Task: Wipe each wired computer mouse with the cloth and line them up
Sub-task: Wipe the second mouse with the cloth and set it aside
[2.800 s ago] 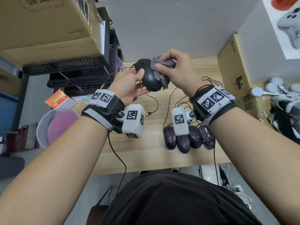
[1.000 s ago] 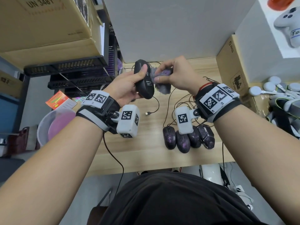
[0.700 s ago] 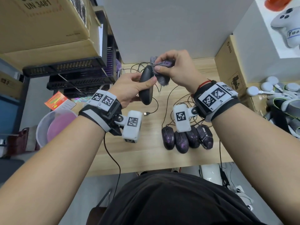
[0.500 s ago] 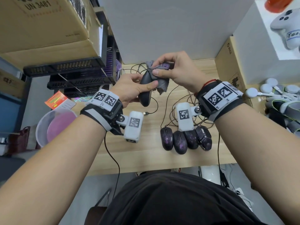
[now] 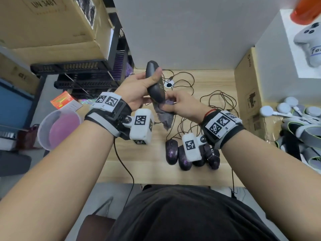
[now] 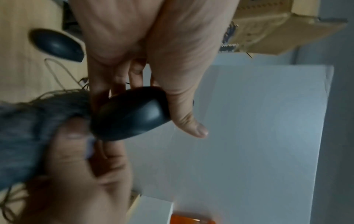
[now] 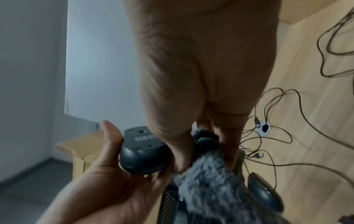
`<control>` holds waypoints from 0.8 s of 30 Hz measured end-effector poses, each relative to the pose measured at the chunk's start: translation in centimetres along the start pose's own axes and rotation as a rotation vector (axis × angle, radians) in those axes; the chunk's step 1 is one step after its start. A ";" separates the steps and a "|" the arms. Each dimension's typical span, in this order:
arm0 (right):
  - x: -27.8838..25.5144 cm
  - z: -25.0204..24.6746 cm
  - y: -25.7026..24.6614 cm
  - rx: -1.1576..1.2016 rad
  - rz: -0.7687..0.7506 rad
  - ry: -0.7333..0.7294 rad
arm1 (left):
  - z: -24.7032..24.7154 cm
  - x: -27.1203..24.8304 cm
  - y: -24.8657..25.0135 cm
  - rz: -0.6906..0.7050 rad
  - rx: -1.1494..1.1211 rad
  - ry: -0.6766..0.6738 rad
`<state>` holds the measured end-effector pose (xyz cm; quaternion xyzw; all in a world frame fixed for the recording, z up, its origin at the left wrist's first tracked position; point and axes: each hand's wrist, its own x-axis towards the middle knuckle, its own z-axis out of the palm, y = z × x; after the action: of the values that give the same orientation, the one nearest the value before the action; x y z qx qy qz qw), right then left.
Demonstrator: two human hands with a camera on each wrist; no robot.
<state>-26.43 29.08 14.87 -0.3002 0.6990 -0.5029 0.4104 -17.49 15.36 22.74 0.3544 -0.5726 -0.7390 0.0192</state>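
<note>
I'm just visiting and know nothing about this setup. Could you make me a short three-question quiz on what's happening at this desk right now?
1. True or false: the black mouse being cleaned rests on the wooden desk.
2. Which hand holds the grey cloth? A) left hand B) right hand C) neither
3. Fill in: the mice already on the desk lie in a ____ near its front edge.

Key: 1 false, the left hand holds it in the air. 2 B. 3 row, side by side.

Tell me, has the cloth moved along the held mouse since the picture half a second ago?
Yes. The cloth, pinched by the right hand, has gone from the mouse's far end to its near end, toward the table's front edge.
</note>
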 end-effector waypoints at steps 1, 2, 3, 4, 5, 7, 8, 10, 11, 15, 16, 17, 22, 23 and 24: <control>0.1 -0.1 0.3 0.058 0.009 0.012 | 0.3 0.0 -0.1 0.012 0.006 0.013; 0.3 -0.2 0.4 0.133 0.026 0.058 | 0.5 0.0 -0.3 0.014 0.004 0.024; 0.5 -0.4 0.4 0.222 0.048 0.114 | 0.5 0.1 -0.6 0.005 -0.006 0.036; 0.7 -0.6 0.4 0.319 0.061 0.163 | 0.4 0.2 -0.9 -0.004 -0.015 0.050; 0.7 -0.8 0.1 0.411 0.057 0.200 | 0.2 0.3 -1.4 -0.008 -0.017 0.063; 0.9 -0.7 -0.5 0.552 0.012 0.232 | -0.2 0.6 -2.3 -0.009 -0.007 0.090; 1.0 -0.5 -0.8 0.589 -0.010 0.232 | -0.4 0.7 -2.7 -0.008 -0.009 0.101; 1.7 0.3 -0.9 0.553 -0.033 0.226 | -0.9 1.3 -3.1 -0.017 -0.043 0.112; 2.0 0.6 -0.7 0.498 -0.025 0.228 | -1.2 1.6 -3.1 -0.024 -0.068 0.114; 2.8 1.9 0.8 0.434 0.109 0.127 | -2.7 3.2 -3.1 -0.059 -0.081 0.097; 2.9 2.2 1.2 0.446 0.142 0.075 | -3.3 3.6 -3.3 -0.071 -0.079 0.099; 3.1 2.3 1.6 0.430 0.174 0.023 | -3.8 4.1 -3.4 -0.085 -0.087 0.102; 4.6 3.7 4.8 -0.093 0.302 -0.111 | -5.9 6.6 -4.2 -0.139 0.023 0.099; 5.0 4.3 5.9 -0.181 0.319 -0.111 | -6.3 7.2 -4.5 -0.136 0.101 0.101; 5.1 5.0 6.8 -0.245 0.337 -0.131 | -6.6 7.8 -5.0 -0.125 0.177 0.108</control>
<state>-24.58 24.73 6.24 -0.2589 0.7670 -0.3177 0.4937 -17.82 8.15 13.95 0.4290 -0.6106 -0.6652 -0.0274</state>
